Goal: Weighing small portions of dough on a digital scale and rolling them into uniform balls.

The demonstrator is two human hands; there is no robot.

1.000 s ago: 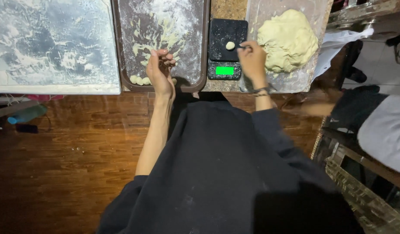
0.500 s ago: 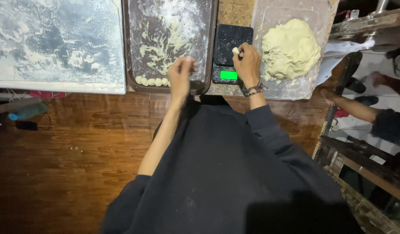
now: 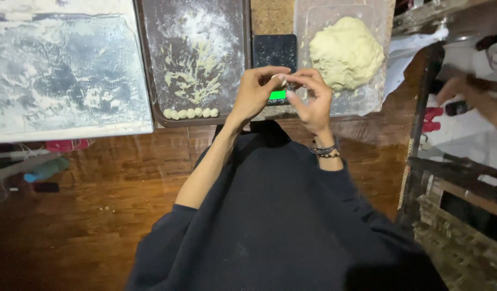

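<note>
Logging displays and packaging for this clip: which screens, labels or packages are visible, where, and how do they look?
Scale screen: small bright green rectangle on the black scale, partly behind both hands.
Clear plastic sheet: right of the scale, under the pale dough mound.
No labels or signs seen.

dough piece (image 3: pixel 281 79) | small, pale | pinched between fingertips | above scale (image 3: pixel 275 54)

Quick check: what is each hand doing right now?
Left hand: pinched on the small dough piece.
Right hand: pinched on the same dough piece.
</note>
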